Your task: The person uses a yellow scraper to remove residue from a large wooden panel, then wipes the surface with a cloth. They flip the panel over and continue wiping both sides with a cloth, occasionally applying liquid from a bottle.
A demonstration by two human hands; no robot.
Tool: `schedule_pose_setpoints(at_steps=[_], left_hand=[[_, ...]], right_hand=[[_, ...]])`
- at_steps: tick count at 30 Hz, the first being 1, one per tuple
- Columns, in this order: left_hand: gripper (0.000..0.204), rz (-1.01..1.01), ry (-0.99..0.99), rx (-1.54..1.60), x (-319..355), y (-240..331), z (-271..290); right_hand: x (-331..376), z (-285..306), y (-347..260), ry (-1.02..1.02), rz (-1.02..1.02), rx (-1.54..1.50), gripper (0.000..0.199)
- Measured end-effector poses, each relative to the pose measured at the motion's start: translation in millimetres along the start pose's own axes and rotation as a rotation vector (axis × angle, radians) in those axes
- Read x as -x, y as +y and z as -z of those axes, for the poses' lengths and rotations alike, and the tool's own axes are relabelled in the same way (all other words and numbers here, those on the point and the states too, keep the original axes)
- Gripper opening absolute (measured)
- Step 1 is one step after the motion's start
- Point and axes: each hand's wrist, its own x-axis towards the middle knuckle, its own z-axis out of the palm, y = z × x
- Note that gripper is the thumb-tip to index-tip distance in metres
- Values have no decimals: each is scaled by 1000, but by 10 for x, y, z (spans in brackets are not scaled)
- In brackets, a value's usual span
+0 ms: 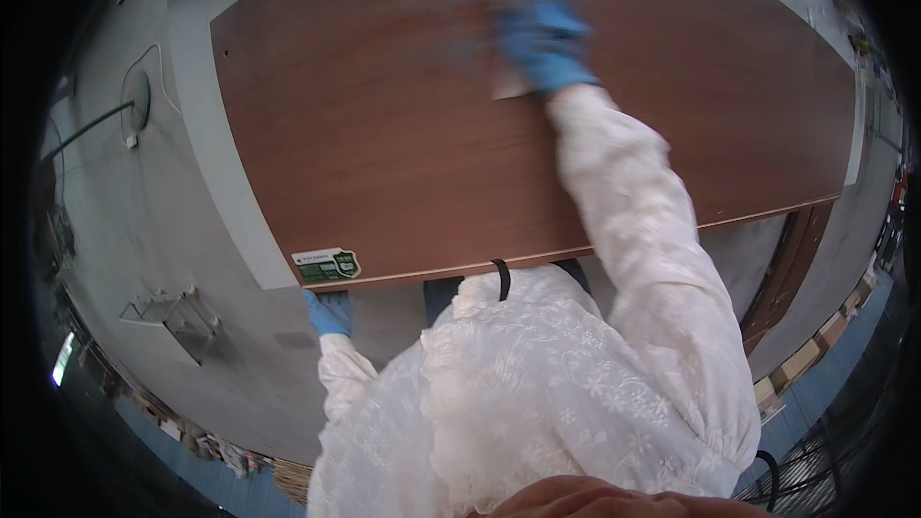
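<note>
A large reddish-brown wood-grain board [403, 125] lies flat in front of me. My right hand [545, 34], in a blue glove, is stretched far over it and smeared by motion. It is closed on a pale cloth or paper [510, 84], which shows below the palm and, blurred, past the fingers. At the board's near left corner is my left hand [329, 313], also gloved in blue. It meets the board's edge just below a green and white label [327, 266]; its fingertips are hidden there, so their grip cannot be made out.
Under the board, a pale sheet [225, 197] sticks out at the left. A round-based stand [139, 101] with a cable is on the grey floor at far left. Nearer, a small metal frame [177, 321] stands there. A brown panel [789, 273] lies at the right.
</note>
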Motion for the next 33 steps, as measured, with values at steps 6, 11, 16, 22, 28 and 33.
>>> schedule_pose_setpoints(at_steps=[6, 11, 16, 22, 28, 33], left_hand=[[78, -35, 158, 77, -89, -93, -43], [68, -32, -24, 115, -158, 8, -182], [78, -79, -19, 25, -79, 7, -270], [83, -116, -49, 44, -90, 5, -285], [86, -47, 46, 70, -150, -247, -235], [89, 208, 173, -21, 45, -1019, -154]], right_hand=[[2213, 2122, 2919, 493, -959, 81, 36], [2227, 1771, 2525, 830, -1331, -370, 26], [982, 640, -129, 48, -364, 220, 39], [1665, -229, -2872, -217, 226, -615, 38], [1617, 6, -2289, 97, 379, -391, 42], [1324, 1013, 39, 37, 210, -349, 36]])
